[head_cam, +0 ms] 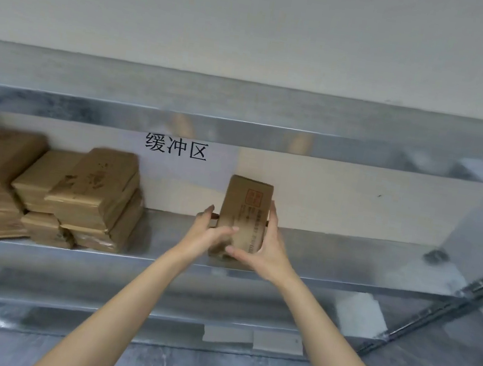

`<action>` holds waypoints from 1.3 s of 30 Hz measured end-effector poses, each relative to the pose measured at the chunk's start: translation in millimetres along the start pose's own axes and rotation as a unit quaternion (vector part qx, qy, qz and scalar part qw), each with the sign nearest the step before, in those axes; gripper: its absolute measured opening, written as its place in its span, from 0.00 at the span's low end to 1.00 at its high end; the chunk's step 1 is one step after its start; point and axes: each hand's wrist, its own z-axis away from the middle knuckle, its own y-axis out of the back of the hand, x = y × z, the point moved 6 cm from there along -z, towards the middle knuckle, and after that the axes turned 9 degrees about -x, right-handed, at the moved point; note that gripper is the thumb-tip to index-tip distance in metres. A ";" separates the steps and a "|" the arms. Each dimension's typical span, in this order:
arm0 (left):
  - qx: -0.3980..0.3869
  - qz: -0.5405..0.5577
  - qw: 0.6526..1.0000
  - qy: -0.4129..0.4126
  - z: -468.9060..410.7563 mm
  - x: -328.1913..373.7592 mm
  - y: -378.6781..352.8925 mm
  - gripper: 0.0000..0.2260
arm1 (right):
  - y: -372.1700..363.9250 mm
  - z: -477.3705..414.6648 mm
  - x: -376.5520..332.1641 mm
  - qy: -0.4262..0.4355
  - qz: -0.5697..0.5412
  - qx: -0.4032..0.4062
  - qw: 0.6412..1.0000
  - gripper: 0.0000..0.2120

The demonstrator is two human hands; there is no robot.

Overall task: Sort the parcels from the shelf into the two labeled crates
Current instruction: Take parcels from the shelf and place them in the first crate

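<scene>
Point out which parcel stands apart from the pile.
The red-stamped parcel, held upright between the left hand and right hand; the rest lie stacked flat in the pile to its left.

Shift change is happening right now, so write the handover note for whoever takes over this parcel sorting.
Left hand: grips the held parcel on its left side.
Right hand: grips the same parcel on its right side.
The held parcel stands upright at the shelf, near its middle, red stamp toward the camera.
Stacked parcels lie on the shelf's left end.
Crates: not in view, so how much is already sorted cannot be told.
Left to do: crate this parcel, then work through the stack.
</scene>
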 end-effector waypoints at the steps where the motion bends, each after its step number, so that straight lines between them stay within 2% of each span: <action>1: -0.011 -0.009 1.000 -0.002 0.1 8.3 -20.7 0.39 | 20.3 15.5 5.4 -0.009 -0.010 0.026 1.000 0.64; 6: -0.074 -0.025 0.996 -0.036 17.1 46.4 -117.0 0.38 | 100.4 86.0 29.3 -0.051 -0.017 0.111 0.992 0.64; 9: -0.128 -0.035 0.988 -0.084 39.2 75.4 -189.4 0.31 | 151.7 143.7 43.2 -0.079 -0.002 0.145 0.986 0.61; 12: -0.168 -0.037 0.977 -0.122 56.3 100.6 -261.0 0.23 | 204.7 207.8 54.3 -0.085 0.004 0.189 0.978 0.48; 14: -0.185 -0.047 0.972 -0.140 67.6 117.6 -308.8 0.25 | 238.8 252.7 60.5 -0.088 0.007 0.217 0.972 0.43; 19: -0.255 -0.066 0.950 -0.171 113.3 158.0 -428.4 0.29 | 318.5 363.0 72.9 -0.091 0.026 0.315 0.944 0.46; 24: -0.331 -0.057 0.921 -0.200 166.1 191.8 -530.1 0.38 | 382.1 467.1 80.2 -0.080 0.014 0.399 0.913 0.41; 29: -0.388 -0.080 0.891 -0.221 210.5 214.0 -617.2 0.28 | 428.7 564.0 90.0 -0.108 -0.005 0.466 0.878 0.42; 33: -0.454 -0.084 0.852 -0.248 245.4 231.2 -684.2 0.22 | 458.3 632.0 101.2 -0.126 -0.007 0.513 0.849 0.33; 35: -0.477 -0.078 0.839 -0.249 259.4 237.8 -715.9 0.19 | 471.8 662.7 107.4 -0.133 -0.006 0.535 0.835 0.32; 38: -0.509 -0.074 0.821 -0.248 272.2 242.0 -765.3 0.18 | 492.1 705.0 120.3 -0.155 0.007 0.557 0.816 0.31; 39: -0.519 -0.072 0.814 -0.249 275.7 243.2 -781.0 0.20 | 499.2 718.3 125.1 -0.161 0.013 0.565 0.809 0.31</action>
